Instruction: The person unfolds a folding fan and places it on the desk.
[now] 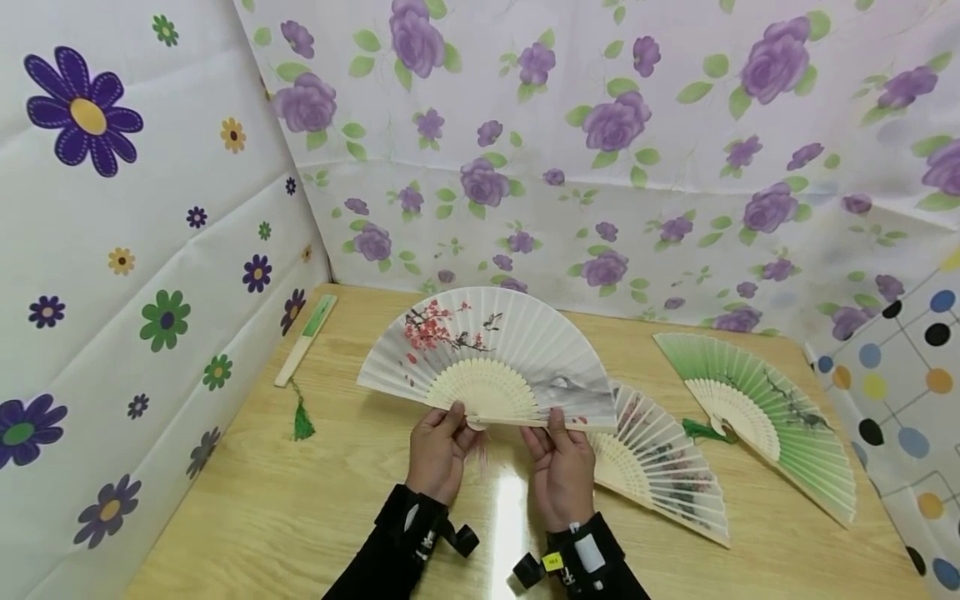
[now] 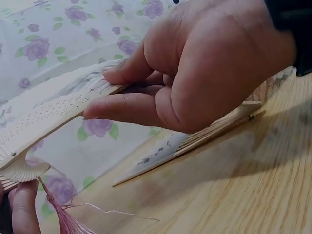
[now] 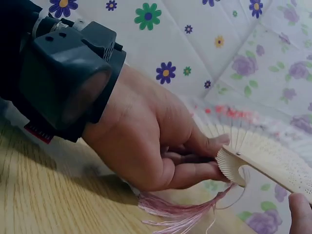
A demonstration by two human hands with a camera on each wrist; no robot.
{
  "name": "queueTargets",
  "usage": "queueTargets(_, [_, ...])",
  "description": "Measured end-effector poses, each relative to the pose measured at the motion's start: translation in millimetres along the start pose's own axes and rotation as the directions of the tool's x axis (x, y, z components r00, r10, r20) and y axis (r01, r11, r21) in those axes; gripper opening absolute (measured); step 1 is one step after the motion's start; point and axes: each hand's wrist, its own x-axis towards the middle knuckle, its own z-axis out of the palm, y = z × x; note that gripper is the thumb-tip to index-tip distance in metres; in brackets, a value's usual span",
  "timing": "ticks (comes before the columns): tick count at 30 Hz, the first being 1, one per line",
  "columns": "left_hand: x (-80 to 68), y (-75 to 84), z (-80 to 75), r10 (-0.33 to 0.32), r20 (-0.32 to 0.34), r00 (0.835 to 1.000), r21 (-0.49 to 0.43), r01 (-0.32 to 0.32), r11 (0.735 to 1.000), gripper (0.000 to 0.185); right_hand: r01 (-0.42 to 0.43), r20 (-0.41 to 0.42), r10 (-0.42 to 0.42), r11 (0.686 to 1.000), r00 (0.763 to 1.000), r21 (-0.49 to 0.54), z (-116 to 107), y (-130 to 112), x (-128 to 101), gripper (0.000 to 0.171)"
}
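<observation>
- Purple-flowered cloth point(image 1: 487, 183) backs a wooden table point(image 1: 360, 500); above its surface the person holds a spread white fan point(image 1: 502, 375) painted with red blossoms.
- At the pivot, the left hand point(image 1: 438, 454) pinches the ribs between thumb and fingers; too hard a squeeze there could strain the rivet.
- Along the lower guard stick, the right hand point(image 1: 564, 475) pinches with thumb and fingers; pulling it further might crease or tear the pleated leaf.
- Loose threads of the pink tassel point(image 3: 185, 209) hang beside the left fingers and could snag if the ribs fold over them.
- Beneath the right end lies a pale patterned fan point(image 1: 667, 458); lowering the white fan carelessly could scrape or bend it.
- Well apart, the green fan point(image 1: 772, 417) seems at little risk.
</observation>
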Motion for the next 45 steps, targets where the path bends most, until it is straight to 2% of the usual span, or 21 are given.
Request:
queueTargets(4, [-1.2,2.2,0.5,0.024,0.013,1.0,0.009,-0.024,1.0,0.02,0.005,0.015,-0.005,1.0,1.0,-0.007,-1.3,-1.5,-1.3,0.033])
queueTargets(8, [-6.4,8.1,-3.4,0.078,0.054,0.995,0.042,-0.081,0.996,0.023,0.0,0.02,0.0,0.999,1.0,-0.036,-4.0,-3.5,-6.5,0.035])
queueTargets(12, [-13.8,17.5,-9.7,0.127,0.036,0.991,0.053,-0.128,0.99,0.034,-0.011,-0.002,0.011,0.997,1.0,-0.074,-7.2,-7.6,-16.7,0.035])
queueTargets(16, [-23.6,28.0,-20.1,0.17,0.006,0.985,0.087,-0.17,0.982,0.044,-0.022,-0.029,0.019,0.995,0.999,-0.098,-17.3,-16.9,-30.8,0.021])
queueTargets(18, [-29.6,34.7,-29.0,0.192,0.004,0.981,0.133,-0.191,0.973,0.046,-0.033,-0.033,0.029,0.99,0.999,-0.137,-26.9,-22.8,-40.1,0.013])
queueTargets(20, [-36.6,41.1,-39.0,0.197,0.003,0.98,0.189,-0.194,0.963,0.046,-0.065,-0.041,0.058,0.979,0.997,-0.192,-39.6,-29.6,-51.0,0.013])
queueTargets(22, [-44.4,46.5,-49.7,0.182,-0.009,0.983,0.258,-0.174,0.95,0.045,-0.122,-0.076,0.106,0.958,0.991,-0.26,-53.6,-35.6,-62.4,0.013])
queueTargets(25, [-57.9,52.2,-65.0,0.124,-0.061,0.99,0.364,-0.094,0.927,0.043,-0.231,-0.16,0.184,0.904,0.97,-0.359,-72.6,-41.8,-78.4,0.014])
queueTargets(29, [-73.8,56.1,-79.7,0.057,-0.119,0.991,0.459,0.004,0.888,0.045,-0.323,-0.242,0.228,0.8,0.943,-0.506,-92.1,-50.0,-91.7,0.01])
queueTargets(32, [-79.8,57.0,-87.0,0.035,-0.128,0.991,0.514,0.036,0.857,0.045,-0.364,-0.271,0.248,0.718,0.93,-0.593,-104.9,-59.3,-96.6,0.02])
queueTargets(34, [-80.6,57.4,-90.8,0.025,-0.133,0.991,0.555,0.054,0.83,0.047,-0.387,-0.279,0.269,0.674,0.922,-0.63,-112.6,-65.3,-98.8,0.029])
queueTargets(37, [-79.9,59.0,-94.7,0.01,-0.143,0.99,0.629,0.083,0.773,0.047,-0.412,-0.287,0.296,0.639,0.911,-0.65,-121.7,-72.2,-100.2,0.038])
queueTargets(40, [-76.7,60.1,-95.7,-0.006,-0.13,0.991,0.689,0.095,0.719,0.04,-0.422,-0.305,0.292,0.628,0.906,-0.654,-127.4,-77.2,-98.4,0.043])
queueTargets(42, [-74.2,61.0,-94.2,-0.016,-0.113,0.993,0.718,0.093,0.69,0.032,-0.42,-0.31,0.283,0.628,0.907,-0.655,-129.9,-80.1,-96.3,0.047])
queueTargets(45, [-72.5,62.2,-93.5,-0.029,-0.088,0.996,0.751,0.085,0.655,0.029,-0.427,-0.324,0.278,0.611,0.904,-0.667,-132.0,-83.5,-94.8,0.047])
